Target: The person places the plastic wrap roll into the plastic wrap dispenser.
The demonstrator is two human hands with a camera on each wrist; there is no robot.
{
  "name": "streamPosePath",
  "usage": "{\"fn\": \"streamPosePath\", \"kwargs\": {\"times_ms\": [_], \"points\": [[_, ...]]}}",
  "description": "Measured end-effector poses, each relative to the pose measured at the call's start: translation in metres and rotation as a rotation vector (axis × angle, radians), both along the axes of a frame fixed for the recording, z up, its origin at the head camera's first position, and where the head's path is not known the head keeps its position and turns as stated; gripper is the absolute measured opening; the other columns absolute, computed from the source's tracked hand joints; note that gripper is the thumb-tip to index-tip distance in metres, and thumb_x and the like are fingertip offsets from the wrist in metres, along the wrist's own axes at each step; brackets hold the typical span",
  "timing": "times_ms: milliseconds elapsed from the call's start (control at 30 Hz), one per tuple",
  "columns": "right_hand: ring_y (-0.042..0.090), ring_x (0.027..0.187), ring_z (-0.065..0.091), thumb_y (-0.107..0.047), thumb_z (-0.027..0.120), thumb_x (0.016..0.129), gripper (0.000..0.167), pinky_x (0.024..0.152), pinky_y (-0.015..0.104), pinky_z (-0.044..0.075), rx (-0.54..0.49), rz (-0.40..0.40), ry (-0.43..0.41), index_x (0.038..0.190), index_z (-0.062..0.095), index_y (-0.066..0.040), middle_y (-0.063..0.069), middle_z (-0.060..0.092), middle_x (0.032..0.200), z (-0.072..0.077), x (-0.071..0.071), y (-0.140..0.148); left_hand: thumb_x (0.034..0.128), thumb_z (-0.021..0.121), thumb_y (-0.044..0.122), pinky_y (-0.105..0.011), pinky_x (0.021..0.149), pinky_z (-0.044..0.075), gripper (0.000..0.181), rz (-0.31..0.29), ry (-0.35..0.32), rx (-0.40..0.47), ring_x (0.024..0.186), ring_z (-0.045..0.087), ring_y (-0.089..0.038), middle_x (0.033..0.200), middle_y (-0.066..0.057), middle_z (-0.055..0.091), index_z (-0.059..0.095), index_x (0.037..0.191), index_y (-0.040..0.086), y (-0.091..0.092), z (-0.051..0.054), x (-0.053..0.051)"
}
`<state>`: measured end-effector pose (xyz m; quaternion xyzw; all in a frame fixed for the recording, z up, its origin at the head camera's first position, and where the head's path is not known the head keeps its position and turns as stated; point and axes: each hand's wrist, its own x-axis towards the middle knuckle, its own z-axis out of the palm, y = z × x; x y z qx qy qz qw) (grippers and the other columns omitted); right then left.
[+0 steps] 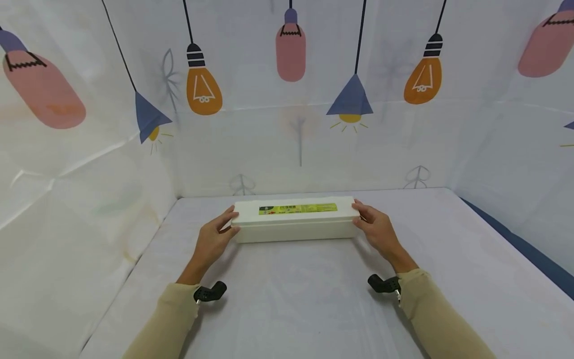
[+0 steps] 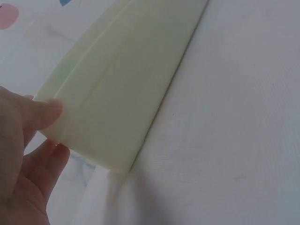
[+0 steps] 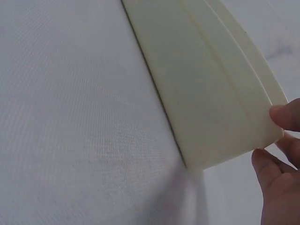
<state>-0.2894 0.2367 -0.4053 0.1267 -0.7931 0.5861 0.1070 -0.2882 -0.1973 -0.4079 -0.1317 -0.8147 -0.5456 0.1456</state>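
A long, narrow white box (image 1: pixel 296 232) lies crosswise toward the far side of the table, its lid seam running along the upper front. A yellow-green printed label (image 1: pixel 298 209) is stuck on its top; the print is too small to read. My left hand (image 1: pixel 214 241) holds the left end, and in the left wrist view its thumb (image 2: pixel 47 114) presses on the front near the corner. At the opposite end my right hand (image 1: pixel 380 232) grips in the same way, with the thumb (image 3: pixel 285 116) on the front corner. What lies inside the box is hidden.
A white cloth (image 1: pixel 296 299) covers the table. Behind it and at the sides hangs a white curtain (image 1: pixel 269 144) printed with lamps and bulbs. Black wrist-worn devices (image 1: pixel 210 291) sit by both beige sleeves (image 1: pixel 441 316).
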Motion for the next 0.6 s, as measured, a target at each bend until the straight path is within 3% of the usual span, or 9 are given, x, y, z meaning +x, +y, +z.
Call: {"fn": "streamPosePath", "kwargs": {"times_ms": [100, 367, 600], "points": [[0.031, 0.143, 0.036, -0.005, 0.063, 0.099, 0.051, 0.102, 0.016, 0.04, 0.041, -0.014, -0.015, 0.147, 0.046, 0.003, 0.012, 0.037, 0.157, 0.0001, -0.0005, 0.0014, 0.0911, 0.071, -0.001, -0.023, 0.098, 0.046, 0.043, -0.002, -0.006, -0.007, 0.137, 0.046, -0.024, 0.152, -0.003, 0.047, 0.063, 0.133, 0.001, -0.0006, -0.0016, -0.0006], [0.034, 0.14, 0.041, -0.015, 0.066, 0.099, 0.058, 0.111, 0.046, 0.037, 0.048, -0.066, -0.104, 0.149, 0.043, 0.0, 0.017, 0.043, 0.153, -0.0014, 0.0017, 0.004, 0.0935, 0.07, 0.002, -0.038, 0.105, 0.043, 0.043, -0.009, -0.047, -0.039, 0.139, 0.043, -0.026, 0.153, -0.007, 0.044, 0.06, 0.136, 0.002, -0.0018, -0.0043, -0.0018], [0.031, 0.14, 0.042, -0.03, 0.067, 0.098, 0.063, 0.11, 0.045, 0.039, 0.01, -0.055, -0.161, 0.149, 0.044, 0.0, 0.016, 0.045, 0.152, -0.0056, 0.0037, 0.0072, 0.0945, 0.069, 0.004, -0.036, 0.105, 0.043, 0.045, -0.034, -0.036, -0.032, 0.14, 0.042, -0.024, 0.154, -0.004, 0.043, 0.059, 0.138, 0.003, -0.0052, -0.0057, -0.001]]}}
